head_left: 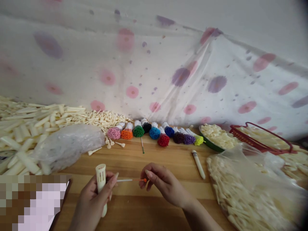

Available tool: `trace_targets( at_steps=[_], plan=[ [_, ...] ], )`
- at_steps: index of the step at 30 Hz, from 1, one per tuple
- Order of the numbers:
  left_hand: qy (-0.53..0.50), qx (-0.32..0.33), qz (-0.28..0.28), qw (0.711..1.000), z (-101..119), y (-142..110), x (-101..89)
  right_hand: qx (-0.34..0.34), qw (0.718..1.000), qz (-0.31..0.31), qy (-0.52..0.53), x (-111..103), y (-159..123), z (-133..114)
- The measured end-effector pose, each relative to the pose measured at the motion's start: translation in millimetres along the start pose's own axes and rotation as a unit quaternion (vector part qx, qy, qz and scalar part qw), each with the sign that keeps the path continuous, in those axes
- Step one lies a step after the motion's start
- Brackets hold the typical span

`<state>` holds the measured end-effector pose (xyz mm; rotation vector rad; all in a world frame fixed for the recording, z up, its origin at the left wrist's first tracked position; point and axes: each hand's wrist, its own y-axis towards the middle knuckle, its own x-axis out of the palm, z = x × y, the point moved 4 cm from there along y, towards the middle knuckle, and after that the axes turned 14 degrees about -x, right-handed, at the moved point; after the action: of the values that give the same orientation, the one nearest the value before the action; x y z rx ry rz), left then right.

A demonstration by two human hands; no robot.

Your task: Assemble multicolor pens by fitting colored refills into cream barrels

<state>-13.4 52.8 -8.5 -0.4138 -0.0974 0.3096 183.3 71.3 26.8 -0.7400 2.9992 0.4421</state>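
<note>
Left hand (92,197) wraps a cream, slotted plastic tube (101,184), no colour showing in its slots, and pinches a thin white stick (125,180); right hand (167,186) half-curls by an orange tip (145,180), grip unclear.

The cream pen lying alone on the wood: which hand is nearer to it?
Right. The right hand is left of the pen; the left hand, around a slotted tube, is further left.

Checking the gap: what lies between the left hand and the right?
In the head view, a thin white stick runs from the left hand, holding the slotted barrel, towards an orange end by the right hand.
</note>
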Motion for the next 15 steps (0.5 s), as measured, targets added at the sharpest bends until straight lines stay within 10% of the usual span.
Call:
trace_targets(
  at_steps=[10,15],
  plan=[
    [-0.016,-0.038,-0.099,0.994,-19.2,-0.8,17.4,-0.023,0.984,0.077,0.157,-4.5,-0.3,10.8],
    [0.028,0.069,-0.129,0.989,-17.1,-15.8,21.2,-0.094,0.968,0.209,0.099,-32.7,-4.6,-12.7]
  ],
)
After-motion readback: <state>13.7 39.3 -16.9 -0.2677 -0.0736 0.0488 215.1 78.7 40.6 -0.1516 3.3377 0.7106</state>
